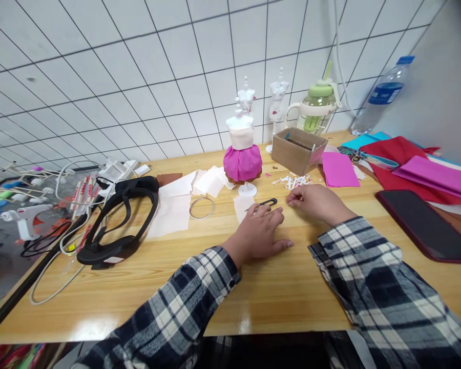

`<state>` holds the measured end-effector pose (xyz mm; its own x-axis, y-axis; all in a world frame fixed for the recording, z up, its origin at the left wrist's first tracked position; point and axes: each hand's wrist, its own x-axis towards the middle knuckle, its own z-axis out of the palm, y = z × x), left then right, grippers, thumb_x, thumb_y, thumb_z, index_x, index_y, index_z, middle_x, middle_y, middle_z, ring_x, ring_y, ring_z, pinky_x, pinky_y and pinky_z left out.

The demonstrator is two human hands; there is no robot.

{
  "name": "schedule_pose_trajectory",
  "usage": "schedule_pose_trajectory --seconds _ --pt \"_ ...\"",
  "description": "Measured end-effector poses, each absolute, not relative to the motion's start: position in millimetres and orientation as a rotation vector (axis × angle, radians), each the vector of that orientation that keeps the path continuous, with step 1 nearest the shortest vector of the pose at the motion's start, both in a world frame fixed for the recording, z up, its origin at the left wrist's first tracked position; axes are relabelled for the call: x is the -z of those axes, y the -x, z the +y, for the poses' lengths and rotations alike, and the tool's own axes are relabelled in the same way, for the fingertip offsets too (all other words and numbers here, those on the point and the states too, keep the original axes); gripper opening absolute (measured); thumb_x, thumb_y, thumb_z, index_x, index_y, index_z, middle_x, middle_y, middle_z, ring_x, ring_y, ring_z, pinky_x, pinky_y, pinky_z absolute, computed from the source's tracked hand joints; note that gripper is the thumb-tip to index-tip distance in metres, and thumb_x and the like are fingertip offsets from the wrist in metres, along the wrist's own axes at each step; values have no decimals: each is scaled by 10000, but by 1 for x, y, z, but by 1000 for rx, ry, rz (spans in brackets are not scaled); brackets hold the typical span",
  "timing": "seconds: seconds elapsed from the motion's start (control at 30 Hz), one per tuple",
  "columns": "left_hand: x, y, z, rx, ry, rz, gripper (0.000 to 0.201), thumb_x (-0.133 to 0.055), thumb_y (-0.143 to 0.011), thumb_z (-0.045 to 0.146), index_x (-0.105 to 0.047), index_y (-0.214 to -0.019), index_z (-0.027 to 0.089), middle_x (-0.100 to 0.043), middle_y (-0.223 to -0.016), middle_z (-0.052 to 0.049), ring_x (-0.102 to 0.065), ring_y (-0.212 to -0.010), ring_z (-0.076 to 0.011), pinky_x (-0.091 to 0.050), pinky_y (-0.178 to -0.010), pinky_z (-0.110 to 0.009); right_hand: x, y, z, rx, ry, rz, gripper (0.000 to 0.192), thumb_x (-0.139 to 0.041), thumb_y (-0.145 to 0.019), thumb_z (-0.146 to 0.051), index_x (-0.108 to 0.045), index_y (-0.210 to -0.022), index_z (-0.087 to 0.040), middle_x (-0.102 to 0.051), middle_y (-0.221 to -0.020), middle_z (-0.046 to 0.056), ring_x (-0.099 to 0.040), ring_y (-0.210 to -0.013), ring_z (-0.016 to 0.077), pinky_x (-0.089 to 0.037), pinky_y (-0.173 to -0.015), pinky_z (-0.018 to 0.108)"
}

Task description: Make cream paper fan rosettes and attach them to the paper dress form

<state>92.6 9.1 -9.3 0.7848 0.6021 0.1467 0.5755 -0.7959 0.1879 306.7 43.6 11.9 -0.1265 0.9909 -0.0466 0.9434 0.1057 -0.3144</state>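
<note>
Two arms in checked sleeves reach over the near edge of the wooden table [253, 302]. The left hand [259, 233] lies palm down near the middle of the table, its fingers spread loose and flat, gripping nothing. Its fingertips sit right by the small black scissors [265, 203], which lie on the wood just past the hand; I cannot tell if they touch. The right hand [315, 201] rests just to the right of the scissors, its fingers curled in and the tips pinched together, maybe on a tiny scrap too small to make out.

Off to the left, a black headband [117, 220] lies near the table's left edge, with white cables beside it. A dark phone [426, 225] lies flat near the right edge.

A little farther back are a thin ring [202, 207], sheets of pale paper [174, 205] and a small white round base [248, 190]. A heap of white paper bits [294, 181] lies just past the right hand.

Beyond those stands a little doll form in a bright pink skirt [242, 161], next to an open cardboard box [298, 149]. A pink sheet [338, 169] lies right of the box, and red and pink sheets pile up at the far right corner.

Along the far edge by the tiled wall stand two more white doll forms, a green-lidded jug [317, 107] and a water bottle [382, 95].
</note>
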Motion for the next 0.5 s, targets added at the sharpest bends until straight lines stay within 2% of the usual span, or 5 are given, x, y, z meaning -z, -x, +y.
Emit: schedule_pose_trajectory --seconds 0.1,0.3,0.4,0.5 --pt "7 -90 12 -302 -2792 955 747 -522 -843 663 -465 -1357 123 -669 -1177 -134 -515 -1189 -333 -279 -1089 -520 -10 -313 44 -415 1985 -2166 157 -600 -806 -321 -747 -812 -266 -747 -838 -4 -631 -770 174 -358 -608 268" --pt "14 -89 11 -318 -2781 940 755 -531 -860 622 -428 -1405 110 -649 -1234 -156 -435 -1304 -359 -212 -1126 -561 -7 -326 44 -245 2050 -2057 236 -564 -838 -351 -763 -934 -269 -765 -917 28 -660 -813 213 -384 -612 288" --pt "11 -86 8 -354 -2831 901 558 -525 -900 538 -525 -1302 151 -606 -1325 -160 -387 -1370 -339 -207 -1131 -565 -8 -322 44 -167 2005 -2059 264 -540 -859 -355 -755 -973 -252 -761 -941 47 -662 -830 229 -395 -619 300" --pt "1 -73 5 -447 -2849 902 331 -494 -947 434 -602 -1150 195 -634 -1294 -117 -490 -1278 -287 -288 -1099 -512 -8 -313 44 -143 1904 -2080 279 -513 -890 -322 -748 -1016 -242 -753 -1035 51 -662 -906 234 -431 -683 313"
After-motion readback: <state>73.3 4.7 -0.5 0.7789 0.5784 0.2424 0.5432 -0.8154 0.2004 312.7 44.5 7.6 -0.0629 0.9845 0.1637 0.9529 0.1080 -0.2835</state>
